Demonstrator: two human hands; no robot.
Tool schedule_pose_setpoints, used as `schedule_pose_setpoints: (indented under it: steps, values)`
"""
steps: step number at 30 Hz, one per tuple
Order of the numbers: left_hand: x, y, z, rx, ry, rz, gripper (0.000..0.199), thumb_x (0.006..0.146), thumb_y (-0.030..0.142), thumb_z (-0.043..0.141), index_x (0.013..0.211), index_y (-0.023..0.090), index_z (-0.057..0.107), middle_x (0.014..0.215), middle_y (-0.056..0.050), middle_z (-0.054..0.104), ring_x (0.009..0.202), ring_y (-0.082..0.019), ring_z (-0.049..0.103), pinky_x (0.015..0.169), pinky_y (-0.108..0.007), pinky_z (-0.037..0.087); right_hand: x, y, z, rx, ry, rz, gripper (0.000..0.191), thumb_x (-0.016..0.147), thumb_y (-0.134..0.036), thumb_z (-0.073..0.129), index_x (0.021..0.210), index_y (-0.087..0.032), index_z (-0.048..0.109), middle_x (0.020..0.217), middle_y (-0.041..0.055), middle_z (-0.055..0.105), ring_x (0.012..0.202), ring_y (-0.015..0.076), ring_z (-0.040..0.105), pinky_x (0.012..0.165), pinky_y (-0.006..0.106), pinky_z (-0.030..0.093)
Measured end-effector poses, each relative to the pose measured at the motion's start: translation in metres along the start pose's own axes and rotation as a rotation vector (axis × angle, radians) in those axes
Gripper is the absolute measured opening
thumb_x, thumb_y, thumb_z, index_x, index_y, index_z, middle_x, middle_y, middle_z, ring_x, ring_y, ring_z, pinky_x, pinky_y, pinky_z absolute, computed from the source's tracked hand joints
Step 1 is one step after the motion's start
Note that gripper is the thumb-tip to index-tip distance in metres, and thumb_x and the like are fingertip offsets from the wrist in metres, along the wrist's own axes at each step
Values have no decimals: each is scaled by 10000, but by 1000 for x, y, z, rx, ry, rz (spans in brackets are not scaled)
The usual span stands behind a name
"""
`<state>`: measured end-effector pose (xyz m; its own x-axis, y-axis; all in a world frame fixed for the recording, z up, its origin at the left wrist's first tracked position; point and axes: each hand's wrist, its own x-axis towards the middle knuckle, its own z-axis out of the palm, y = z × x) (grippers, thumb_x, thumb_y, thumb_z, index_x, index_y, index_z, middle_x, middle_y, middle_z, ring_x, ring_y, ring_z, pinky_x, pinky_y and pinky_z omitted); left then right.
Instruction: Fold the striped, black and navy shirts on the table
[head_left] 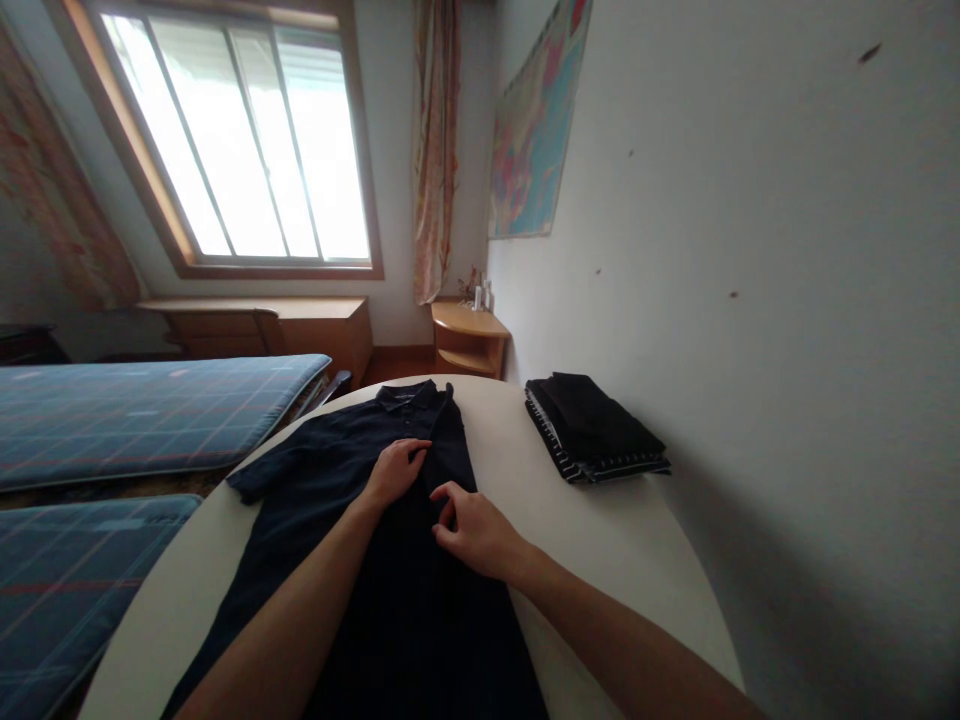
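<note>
A dark navy polo shirt (397, 600) lies on the round white table (510, 420), its collar away from me. Its left sleeve spreads out to the side, while the right side is turned inward. My left hand (396, 472) rests on the upper chest, thumb and fingers close together on the fabric near the folded part. Lower and to the right, my right hand (476, 530) is over the shirt's right side. Its fingers are curled, with a gap between thumb and forefinger and no cloth visible there.
A stack of folded dark clothes (596, 425) sits on the table's right, near the white wall (787, 250). Beds with blue plaid mattresses (150, 415) stand at the left. Beyond are a wooden desk (322, 308), a corner shelf (471, 320) and a window (247, 140).
</note>
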<state>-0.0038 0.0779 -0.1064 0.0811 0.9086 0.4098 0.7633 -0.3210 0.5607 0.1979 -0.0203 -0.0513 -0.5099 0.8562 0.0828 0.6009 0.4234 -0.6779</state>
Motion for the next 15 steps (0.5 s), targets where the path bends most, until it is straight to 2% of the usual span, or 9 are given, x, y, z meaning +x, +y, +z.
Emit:
schedule_pose_setpoints:
  steps: [5,8,11,15]
  values:
    - [1,-4,-5,5,7,-30,304,906,236,495,1082,222,743,1125,-40,746,1092,-217,673,1025,-351,481,-3,-4,2,9,-11,-94,350,800,-174,609,1146,-214,641,801,-22,688,697,125,624,647,213,425]
    - [0,-5,-7,16,4,-27,289,912,260,505,1060,216,748,1104,-48,750,1079,-227,678,1018,-357,484,-8,-1,8,-99,-66,-175,353,799,-128,574,1112,-238,696,874,0,685,757,136,632,712,227,445]
    - [-1,-7,-8,26,-8,-8,265,896,265,539,1050,219,749,1105,-46,748,1092,-236,669,1027,-363,477,-14,3,11,-225,-113,-267,329,820,-105,541,1044,-252,732,1027,32,670,819,147,636,803,260,458]
    - [-2,-10,-7,34,-15,6,263,891,260,549,1066,226,743,1117,-46,742,1110,-239,657,1040,-369,469,-18,6,3,-402,-154,-428,290,847,-107,544,1032,-244,720,1138,55,634,925,180,616,854,298,461]
